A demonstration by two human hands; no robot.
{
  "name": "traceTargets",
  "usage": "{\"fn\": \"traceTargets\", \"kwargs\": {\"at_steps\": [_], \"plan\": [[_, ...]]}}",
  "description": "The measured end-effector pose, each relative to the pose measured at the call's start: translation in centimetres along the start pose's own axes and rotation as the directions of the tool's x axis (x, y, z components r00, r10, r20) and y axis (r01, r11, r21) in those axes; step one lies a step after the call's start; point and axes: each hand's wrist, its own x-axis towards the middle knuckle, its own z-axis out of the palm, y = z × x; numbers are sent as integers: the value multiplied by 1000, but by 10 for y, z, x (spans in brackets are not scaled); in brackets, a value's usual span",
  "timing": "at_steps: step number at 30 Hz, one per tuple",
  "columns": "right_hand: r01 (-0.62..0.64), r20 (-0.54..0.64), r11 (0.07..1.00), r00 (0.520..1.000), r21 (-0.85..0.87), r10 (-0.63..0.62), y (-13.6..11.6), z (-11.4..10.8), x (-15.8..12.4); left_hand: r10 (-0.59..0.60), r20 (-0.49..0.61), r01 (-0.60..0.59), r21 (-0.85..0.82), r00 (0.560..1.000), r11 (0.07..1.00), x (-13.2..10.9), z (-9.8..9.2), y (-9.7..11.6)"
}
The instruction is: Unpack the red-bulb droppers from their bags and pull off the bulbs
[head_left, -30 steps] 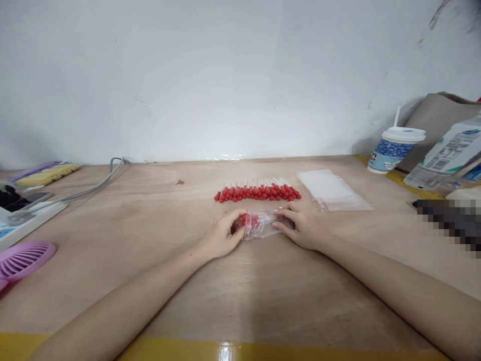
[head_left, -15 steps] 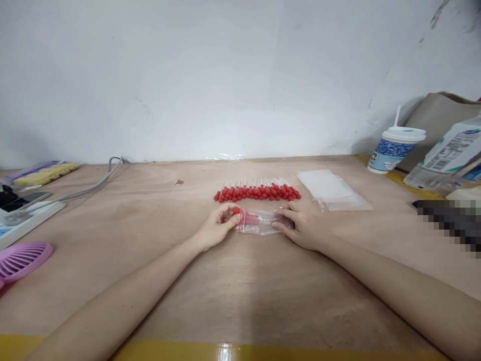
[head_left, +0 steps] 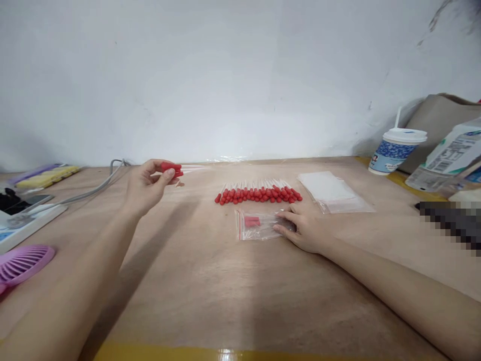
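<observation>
Head: left fingers (head_left: 170,173) tight around droppers (head_left: 172,166), apparently two.

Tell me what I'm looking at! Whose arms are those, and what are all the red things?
There is no machine here. A person wears a camera on their head, so you see their own two arms as if you were them, looking down at a wooden table.

The left hand is lifted off the table and pinches a few thin sticks with red ends. The right hand lies on a small clear bag that is flat on the table, with something red inside.

Behind the bag is a neat row of many more red-ended sticks. To its right is a pile of empty bags. Far right stands a cup with a straw, and at the far left lies a pink fan.
</observation>
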Motion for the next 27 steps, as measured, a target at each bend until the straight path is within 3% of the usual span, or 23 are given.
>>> {"fn": "traceTargets", "kwargs": {"at_steps": [2, 6, 10, 13, 17, 21, 27], "plan": [[-3, 3, 1000, 1000, -3, 3, 0, 0, 0, 48, -56, -40, 149, 997, 988, -7, 12, -18], [0, 5, 1000, 1000, -11, 1, -2, -2, 0, 171, 42, -172, 451, 984, 876, -25, 46, -48], [6, -7, 1000, 1000, -28, -6, -3, -3, 0, 336, 140, -354, 566, 931, 744, -32, 68, -56], [8, -9, 1000, 1000, -16, -8, -3, -2, 0, 361, 160, -377, 625, 919, 683, -31, 76, -55], [7, -7, 1000, 1000, 2, -7, -1, 0, 0, 292, 210, -357, 638, 933, 682, -32, 82, -55], [21, -10, 1000, 1000, -4, -21, 0, 1, 0, 189, 307, -332, 528, 933, 782, -37, 82, -56], [24, -14, 1000, 1000, -7, -24, -1, -1, 0, -49, 293, -54, 333, 955, 941, -48, 79, -51]]}}
